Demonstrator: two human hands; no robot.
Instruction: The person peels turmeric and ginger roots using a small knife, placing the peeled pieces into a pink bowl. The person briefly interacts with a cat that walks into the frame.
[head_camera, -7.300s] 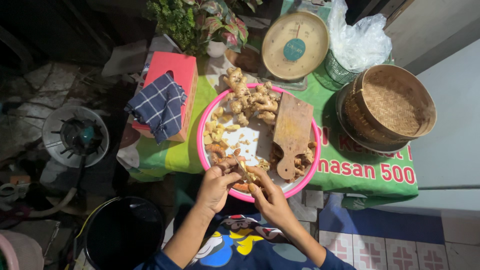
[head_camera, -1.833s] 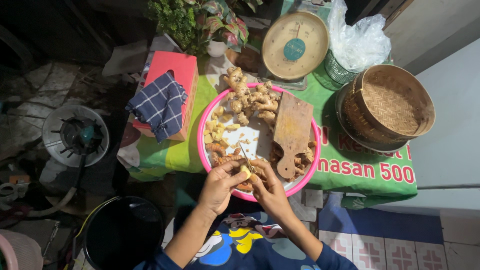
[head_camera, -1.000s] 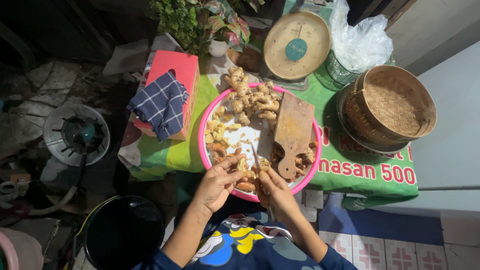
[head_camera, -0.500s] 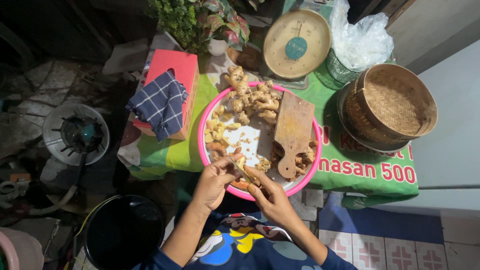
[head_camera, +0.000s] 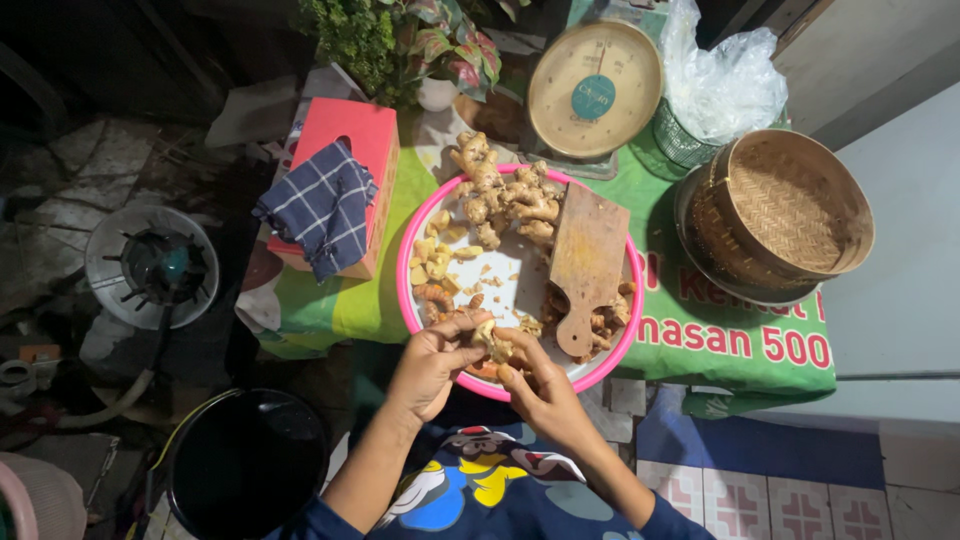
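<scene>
1. Currently, a small pale piece of ginger (head_camera: 487, 335) is pinched between the left hand (head_camera: 432, 362) and the right hand (head_camera: 540, 385), at the 6 o'clock edge of the pink tray (head_camera: 404, 262).
2. The left hand's fingers are curled around the piece from the 9 o'clock side; the right hand's fingertips are closed on it from the 4 o'clock side.
3. The piece is best kept over the tray so that scraps fall among the cut bits, and it should be turned little by little, with fingertips kept clear of any edge.
4. Whole ginger roots (head_camera: 505, 195) lie at the tray's 12 o'clock, and a wooden cutting board (head_camera: 585, 262) rests at its 3 o'clock.
5. Whether a blade is held cannot be told; nothing of one shows between the fingers.
6. The underside of the piece is hidden by both hands.
7. The contents of the black bucket (head_camera: 245, 465) at 7 o'clock are lost in shadow.
8. The woven basket (head_camera: 790, 215) at 2 o'clock appears bare inside, though its depth is hard to judge.
</scene>
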